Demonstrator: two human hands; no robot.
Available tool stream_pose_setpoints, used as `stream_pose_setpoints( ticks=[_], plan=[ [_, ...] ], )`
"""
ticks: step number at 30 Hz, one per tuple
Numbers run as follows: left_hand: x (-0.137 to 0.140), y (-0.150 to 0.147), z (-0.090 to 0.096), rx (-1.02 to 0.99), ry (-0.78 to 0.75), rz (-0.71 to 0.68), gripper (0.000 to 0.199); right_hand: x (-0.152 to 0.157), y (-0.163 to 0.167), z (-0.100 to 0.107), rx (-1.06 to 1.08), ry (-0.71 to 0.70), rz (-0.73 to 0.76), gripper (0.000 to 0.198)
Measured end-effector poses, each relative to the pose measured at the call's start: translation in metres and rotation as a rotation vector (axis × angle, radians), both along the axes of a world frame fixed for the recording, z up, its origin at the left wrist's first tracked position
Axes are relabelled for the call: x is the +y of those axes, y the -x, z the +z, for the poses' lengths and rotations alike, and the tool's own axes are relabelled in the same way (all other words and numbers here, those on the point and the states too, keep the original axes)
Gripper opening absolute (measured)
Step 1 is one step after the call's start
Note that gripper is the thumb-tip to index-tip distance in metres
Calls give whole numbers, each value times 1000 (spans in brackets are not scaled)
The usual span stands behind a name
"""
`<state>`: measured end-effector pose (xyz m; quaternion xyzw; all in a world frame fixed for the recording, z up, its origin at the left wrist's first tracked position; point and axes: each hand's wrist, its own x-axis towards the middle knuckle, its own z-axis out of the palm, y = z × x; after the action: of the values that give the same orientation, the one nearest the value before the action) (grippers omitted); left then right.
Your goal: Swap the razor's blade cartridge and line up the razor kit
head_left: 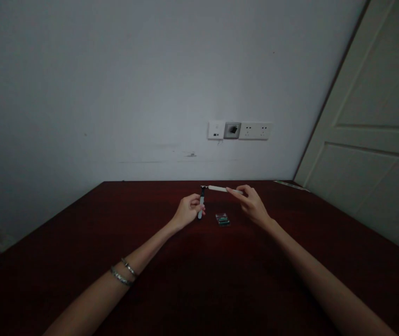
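Observation:
Between the thumb and fingers of my left hand point(188, 210) is a razor point(201, 203) with a pale grey and black handle, held upright with its head at the top. My right hand point(252, 204) pinches a slim white stick point(217, 188), perhaps a brush handle, lying nearly level. Its thin left tip is at the razor's head; whether they touch I cannot tell. Below and between the hands, a small clear plastic case point(222, 219) with dark green parts lies on the table.
The dark red-brown table point(192, 280) reaches back to a pale wall point(150, 93). Wall sockets point(255, 130) and a grey switch plate point(232, 130) are on that wall. A panelled door point(371, 140) stands along the right side. A flat strip point(290, 185) lies at the table's back right corner.

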<state>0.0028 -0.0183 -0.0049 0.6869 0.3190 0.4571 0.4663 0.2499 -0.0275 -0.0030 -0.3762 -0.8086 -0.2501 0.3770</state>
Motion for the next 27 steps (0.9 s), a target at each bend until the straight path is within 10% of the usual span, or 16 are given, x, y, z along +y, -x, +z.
stream_pose_setpoints(
  ticks=[18,27],
  plan=[
    [5,4,-1,-8,-45,46,18,-23,27,10,436,305,164,45],
    [-10,-7,-1,-4,-21,17,16,-62,86,14,1201,1119,480,38]
  ],
)
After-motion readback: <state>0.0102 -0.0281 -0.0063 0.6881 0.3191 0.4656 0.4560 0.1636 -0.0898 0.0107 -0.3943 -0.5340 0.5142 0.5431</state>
